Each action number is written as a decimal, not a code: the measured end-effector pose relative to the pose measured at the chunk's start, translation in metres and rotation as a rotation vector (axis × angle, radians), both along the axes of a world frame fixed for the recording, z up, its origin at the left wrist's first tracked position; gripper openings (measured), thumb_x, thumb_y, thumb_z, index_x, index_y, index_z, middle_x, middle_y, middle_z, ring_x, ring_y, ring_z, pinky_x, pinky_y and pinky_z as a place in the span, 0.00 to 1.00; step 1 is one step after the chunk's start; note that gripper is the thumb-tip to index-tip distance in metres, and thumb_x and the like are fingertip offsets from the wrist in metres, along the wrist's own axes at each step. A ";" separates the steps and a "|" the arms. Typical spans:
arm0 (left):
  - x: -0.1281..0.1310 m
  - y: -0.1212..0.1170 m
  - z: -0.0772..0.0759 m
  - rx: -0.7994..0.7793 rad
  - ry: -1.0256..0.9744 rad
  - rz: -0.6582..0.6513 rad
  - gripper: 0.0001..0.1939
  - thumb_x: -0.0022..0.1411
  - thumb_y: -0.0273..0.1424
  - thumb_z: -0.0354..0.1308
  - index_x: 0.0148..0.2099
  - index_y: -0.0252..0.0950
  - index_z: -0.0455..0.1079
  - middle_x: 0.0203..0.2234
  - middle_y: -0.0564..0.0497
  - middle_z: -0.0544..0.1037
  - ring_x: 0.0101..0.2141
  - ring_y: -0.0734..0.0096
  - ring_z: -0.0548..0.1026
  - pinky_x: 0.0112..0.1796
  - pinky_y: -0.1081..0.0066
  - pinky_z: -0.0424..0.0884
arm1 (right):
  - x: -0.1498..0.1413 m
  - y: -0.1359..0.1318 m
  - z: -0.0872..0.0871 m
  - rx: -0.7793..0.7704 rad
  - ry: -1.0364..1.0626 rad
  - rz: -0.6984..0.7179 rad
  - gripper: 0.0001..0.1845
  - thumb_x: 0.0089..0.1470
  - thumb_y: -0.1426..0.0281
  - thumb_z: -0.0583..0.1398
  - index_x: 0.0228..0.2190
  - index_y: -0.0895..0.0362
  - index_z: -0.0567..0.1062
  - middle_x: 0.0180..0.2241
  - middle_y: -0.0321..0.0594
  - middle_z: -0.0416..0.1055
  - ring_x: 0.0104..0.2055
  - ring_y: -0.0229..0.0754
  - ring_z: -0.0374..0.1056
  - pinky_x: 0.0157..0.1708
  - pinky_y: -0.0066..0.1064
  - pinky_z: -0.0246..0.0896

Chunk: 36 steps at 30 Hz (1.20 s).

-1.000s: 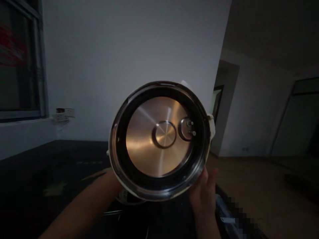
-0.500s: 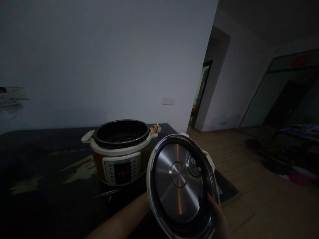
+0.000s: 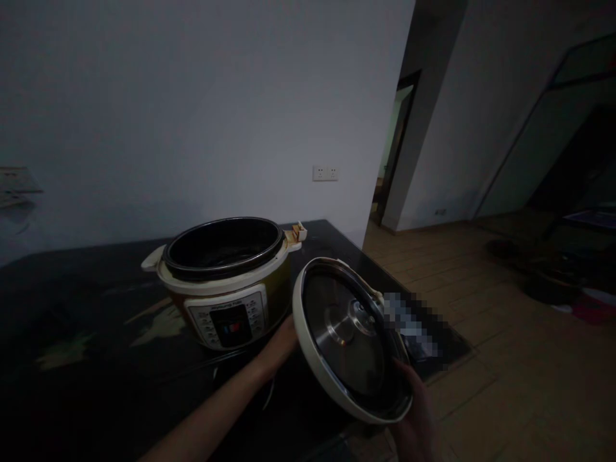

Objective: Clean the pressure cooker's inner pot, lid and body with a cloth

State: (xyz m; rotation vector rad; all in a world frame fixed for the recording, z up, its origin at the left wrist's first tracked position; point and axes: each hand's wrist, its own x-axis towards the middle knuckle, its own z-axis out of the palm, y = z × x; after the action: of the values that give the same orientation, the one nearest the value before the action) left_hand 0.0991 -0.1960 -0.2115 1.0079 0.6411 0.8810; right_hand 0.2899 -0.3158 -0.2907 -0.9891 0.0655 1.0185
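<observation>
Both my hands hold a round pressure cooker lid point(image 3: 346, 340) with a pale rim, tilted so that its metal inner side and a small valve show. My left hand point(image 3: 287, 335) grips the left edge, its fingers hidden behind the lid. At the lower right, my right hand point(image 3: 412, 401) is closed round the rim, fingertips on the inside. Left of the lid, the electric pressure cooker point(image 3: 221, 295) stands upright and uncovered, a dark pot inside it. Its front has a button panel with a dark display, and pale handles stick out at both sides.
The cooker stands on a dark, glossy table point(image 3: 115, 289) with a leaf pattern, against a pale wall. A pixelated object point(image 3: 411, 327) lies near the table's right edge. A wall socket point(image 3: 326, 173) is behind; a pink basin point(image 3: 594, 307) sits on the floor far right.
The lid has tipped, so its inner side is seen more slantwise and its lower edge is higher. My view has shifted a little, and more of the table's right side shows.
</observation>
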 end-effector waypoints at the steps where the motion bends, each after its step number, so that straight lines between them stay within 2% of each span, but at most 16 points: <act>1: -0.004 -0.002 -0.005 0.003 0.004 -0.003 0.19 0.57 0.39 0.63 0.50 0.41 0.74 0.51 0.47 0.75 0.56 0.53 0.66 0.57 0.57 0.59 | 0.000 0.001 -0.001 0.013 -0.005 -0.002 0.05 0.38 0.65 0.65 0.21 0.54 0.77 0.23 0.38 0.78 0.38 0.55 0.76 0.45 0.50 0.70; 4: -0.017 -0.010 -0.015 -0.084 -0.033 0.003 0.22 0.60 0.47 0.56 0.52 0.41 0.73 0.54 0.49 0.74 0.59 0.53 0.64 0.58 0.56 0.57 | -0.004 0.004 0.004 0.072 -0.063 -0.053 0.07 0.39 0.65 0.65 0.26 0.52 0.78 0.26 0.36 0.79 0.43 0.54 0.75 0.47 0.48 0.69; 8: -0.027 -0.020 -0.020 -0.243 -0.067 0.028 0.23 0.60 0.49 0.55 0.54 0.45 0.71 0.55 0.52 0.73 0.60 0.59 0.63 0.59 0.59 0.58 | -0.008 0.007 0.017 0.131 -0.128 -0.118 0.24 0.36 0.68 0.66 0.41 0.50 0.77 0.35 0.35 0.80 0.51 0.52 0.70 0.52 0.43 0.65; 10: -0.028 -0.022 -0.022 -0.256 -0.055 0.037 0.23 0.60 0.48 0.56 0.54 0.46 0.71 0.55 0.52 0.73 0.60 0.59 0.63 0.59 0.59 0.58 | -0.008 0.008 0.021 0.159 -0.144 -0.109 0.30 0.37 0.68 0.67 0.47 0.50 0.75 0.41 0.35 0.79 0.53 0.51 0.68 0.53 0.41 0.64; 13: -0.027 -0.021 -0.026 -0.234 -0.040 0.032 0.23 0.59 0.49 0.56 0.53 0.45 0.71 0.56 0.52 0.72 0.60 0.58 0.62 0.58 0.58 0.59 | -0.006 0.010 0.020 0.182 -0.185 -0.079 0.32 0.40 0.67 0.66 0.51 0.49 0.72 0.46 0.35 0.76 0.56 0.48 0.66 0.56 0.39 0.61; 21: -0.024 -0.018 -0.036 -0.240 -0.009 0.053 0.25 0.54 0.51 0.61 0.49 0.42 0.74 0.56 0.49 0.71 0.61 0.55 0.62 0.60 0.57 0.56 | 0.001 0.011 0.019 0.151 -0.252 -0.040 0.35 0.40 0.65 0.67 0.53 0.49 0.70 0.45 0.34 0.77 0.56 0.47 0.65 0.55 0.37 0.61; 29: -0.024 -0.013 -0.046 -0.272 0.015 0.074 0.22 0.58 0.47 0.58 0.51 0.43 0.73 0.55 0.49 0.72 0.60 0.57 0.63 0.59 0.56 0.58 | 0.003 0.014 0.024 0.133 -0.245 -0.030 0.37 0.37 0.65 0.68 0.53 0.49 0.70 0.48 0.37 0.75 0.56 0.52 0.66 0.55 0.44 0.60; 33: -0.024 -0.015 -0.047 -0.243 0.028 0.043 0.24 0.59 0.48 0.57 0.53 0.43 0.71 0.55 0.48 0.73 0.59 0.57 0.64 0.59 0.56 0.57 | 0.007 0.014 0.024 0.120 -0.278 -0.030 0.36 0.37 0.66 0.68 0.52 0.49 0.71 0.48 0.36 0.75 0.56 0.51 0.66 0.55 0.43 0.61; 36: -0.023 -0.015 -0.048 -0.218 0.007 0.017 0.25 0.59 0.48 0.56 0.55 0.43 0.70 0.55 0.48 0.72 0.60 0.57 0.63 0.59 0.56 0.57 | 0.010 0.014 0.023 0.121 -0.275 -0.034 0.36 0.37 0.66 0.68 0.51 0.49 0.71 0.49 0.35 0.74 0.58 0.50 0.63 0.58 0.42 0.57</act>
State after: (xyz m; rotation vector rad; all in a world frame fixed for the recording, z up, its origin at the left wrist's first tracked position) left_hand 0.0765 -0.2114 -0.2599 0.8107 0.7364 0.8032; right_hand 0.2999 -0.3015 -0.2673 -1.0054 -0.2035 0.8383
